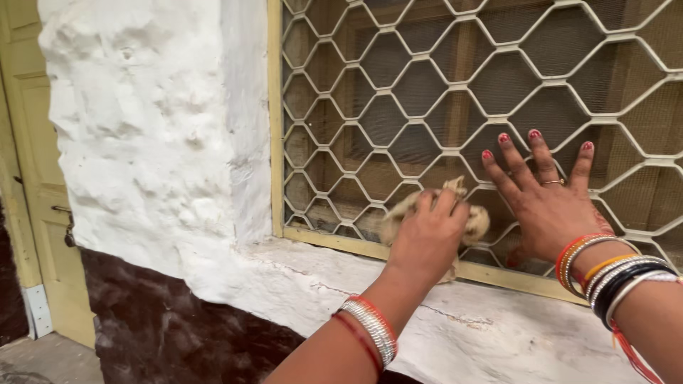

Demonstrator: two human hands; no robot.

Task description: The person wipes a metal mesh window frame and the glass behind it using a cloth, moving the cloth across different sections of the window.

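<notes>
The fingers (445, 203) of the left hand (427, 238) are curled and pressed together over a crumpled beige cloth (473, 222), bunching it against the lower part of the cream-painted metal window grille (455, 146). The cloth shows on both sides of those fingers: a pale fold sticks out above them and to their left, and a rounded wad bulges to their right, low on the grille just above the bottom bar of the yellow frame (356, 245).

Just right of that wad, the right hand (548, 206) lies flat on the grille with its fingers (514, 165) spread wide and pointing up, palm against the bars; it holds nothing and seems to steady the person. Bangles ring both wrists.

Judging from this, the step in hand is wiping the lowest row of grille openings with the cloth. The next stroke looks to call for keeping the cloth pressed firmly into the curved bars while sliding along them, since the honeycomb pattern could snag a loose fold.

Behind the grille, past the fingers, a dark mesh screen (562, 43) covers wooden shutters. Below both hands runs a cracked white stone sill (469, 334). Further left of the left hand the thick whitewashed wall (149, 128) is rough and lumpy, with a dark maroon band (178, 327) beneath it, and at the far left edge stands a pale yellow door (28, 171).
</notes>
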